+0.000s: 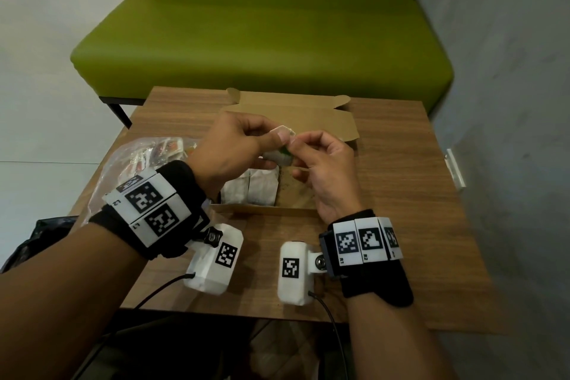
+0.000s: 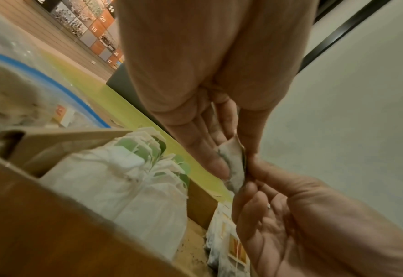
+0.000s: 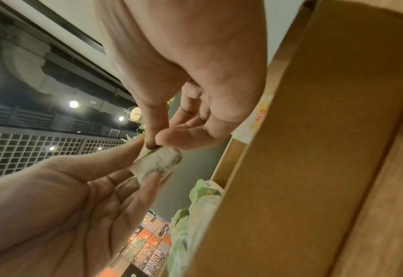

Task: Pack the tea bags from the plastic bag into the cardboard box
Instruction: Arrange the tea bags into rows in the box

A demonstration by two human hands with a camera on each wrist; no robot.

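Observation:
Above the open cardboard box [image 1: 265, 211], both hands hold one small white tea bag [image 1: 279, 153] with a green tag. My left hand [image 1: 277, 140] grips it between thumb and fingers, and in the left wrist view the fingers [image 2: 216, 161] press its side. My right hand [image 1: 293, 146] pinches its top edge between thumb and forefinger [image 3: 154, 143] while the tea bag [image 3: 157, 165] rests on the left fingers. White tea bags [image 2: 134, 180] with green tags stand in rows in the box's left part. The clear plastic bag [image 1: 145, 157], with more tea bags inside, lies left of the box.
The box sits on a small wooden table [image 1: 401, 194], with its lid flap [image 1: 290, 120] folded back toward a green bench [image 1: 262, 40]. A grey wall [image 1: 509, 102] runs along the right. A black bag [image 1: 46, 234] lies off the table's left edge.

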